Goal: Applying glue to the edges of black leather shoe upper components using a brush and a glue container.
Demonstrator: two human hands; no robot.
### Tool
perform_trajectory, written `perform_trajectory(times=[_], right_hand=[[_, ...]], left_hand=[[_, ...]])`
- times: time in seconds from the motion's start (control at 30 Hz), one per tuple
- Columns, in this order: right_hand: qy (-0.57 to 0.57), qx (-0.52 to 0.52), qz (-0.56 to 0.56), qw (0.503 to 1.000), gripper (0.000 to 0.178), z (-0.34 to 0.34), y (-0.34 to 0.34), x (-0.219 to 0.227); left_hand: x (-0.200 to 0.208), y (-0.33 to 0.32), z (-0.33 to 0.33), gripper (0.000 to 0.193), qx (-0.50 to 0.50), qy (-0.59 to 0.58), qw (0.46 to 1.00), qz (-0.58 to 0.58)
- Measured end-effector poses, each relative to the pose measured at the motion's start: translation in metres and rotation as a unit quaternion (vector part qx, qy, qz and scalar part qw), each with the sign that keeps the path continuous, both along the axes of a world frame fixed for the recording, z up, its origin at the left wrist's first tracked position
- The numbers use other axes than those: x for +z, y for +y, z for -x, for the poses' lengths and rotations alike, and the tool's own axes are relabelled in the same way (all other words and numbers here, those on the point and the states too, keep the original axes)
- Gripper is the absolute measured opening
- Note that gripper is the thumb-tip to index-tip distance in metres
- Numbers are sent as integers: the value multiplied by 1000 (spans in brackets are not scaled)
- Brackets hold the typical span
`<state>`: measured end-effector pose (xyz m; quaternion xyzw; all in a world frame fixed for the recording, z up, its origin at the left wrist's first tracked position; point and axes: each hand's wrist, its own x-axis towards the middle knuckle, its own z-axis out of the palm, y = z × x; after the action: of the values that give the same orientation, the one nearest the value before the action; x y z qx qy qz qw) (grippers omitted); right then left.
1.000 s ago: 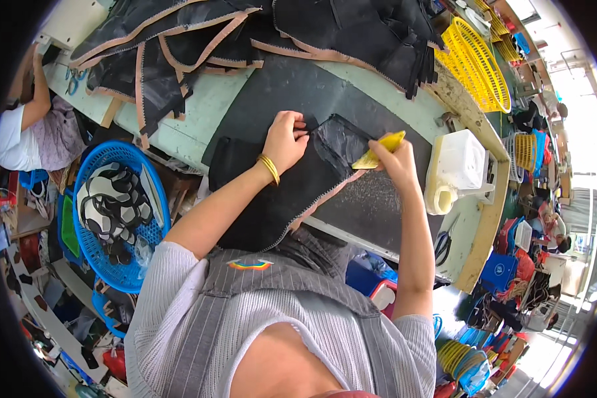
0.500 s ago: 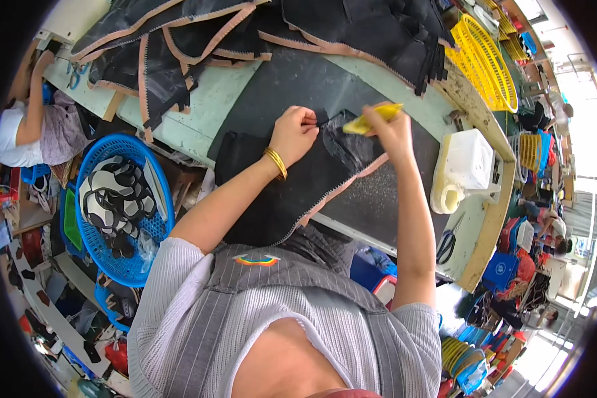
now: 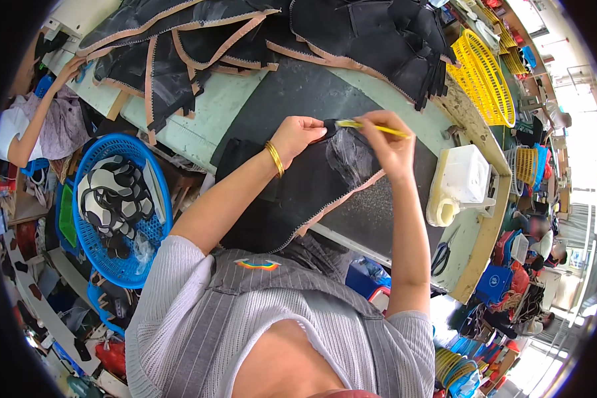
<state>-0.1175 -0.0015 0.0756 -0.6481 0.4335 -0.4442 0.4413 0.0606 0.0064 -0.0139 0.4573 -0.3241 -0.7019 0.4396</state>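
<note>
Right hand pinched on yellow-handled brush, tip at edge of black neoprene piece, centre frame. Left hand fingers closed, pinning same edge on dark mat. Wet sheen beside brush: gluing step judged under way. Next stroke needs edge kept flat. White glue jug right; blue basket lower left.

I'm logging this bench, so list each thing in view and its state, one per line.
Left hand: pinching the black piece's edge.
Right hand: gripping the yellow brush.
Brush: tilted, tip at the piece's edge.
Black piece: flat on the table, partly glossy.
White jug: upright, beside the piece.
Scissors: lying on the table.
Blue basket: holding black-and-white pieces.
Yellow basket: on its side.
</note>
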Motion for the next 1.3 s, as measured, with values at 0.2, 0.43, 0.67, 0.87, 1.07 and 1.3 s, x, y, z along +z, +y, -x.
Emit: perform_trajectory(times=[0.2, 0.43, 0.67, 0.87, 1.07, 1.3], right_hand=[[118, 6, 118, 986, 9, -1, -16, -14], [132, -36, 66, 988, 7, 5, -18, -9], [56, -18, -60, 996, 8, 6, 7, -35], [58, -31, -66, 996, 10, 1, 5, -40], [56, -2, -57, 997, 15, 4, 13, -41], [97, -132, -50, 985, 13, 119, 85, -16]], left_hand=[[2, 0, -1, 18, -25, 88, 995, -34], [-4, -2, -3, 16, 0, 62, 998, -21], [-7, -8, -1, 7, 5, 19, 1000, -7], [-14, -8, 1, 7, 0, -24, 1000, 10], [-16, -1, 6, 7, 2, -50, 999, 21], [21, 3, 12, 9, 14, -193, 968, 162]])
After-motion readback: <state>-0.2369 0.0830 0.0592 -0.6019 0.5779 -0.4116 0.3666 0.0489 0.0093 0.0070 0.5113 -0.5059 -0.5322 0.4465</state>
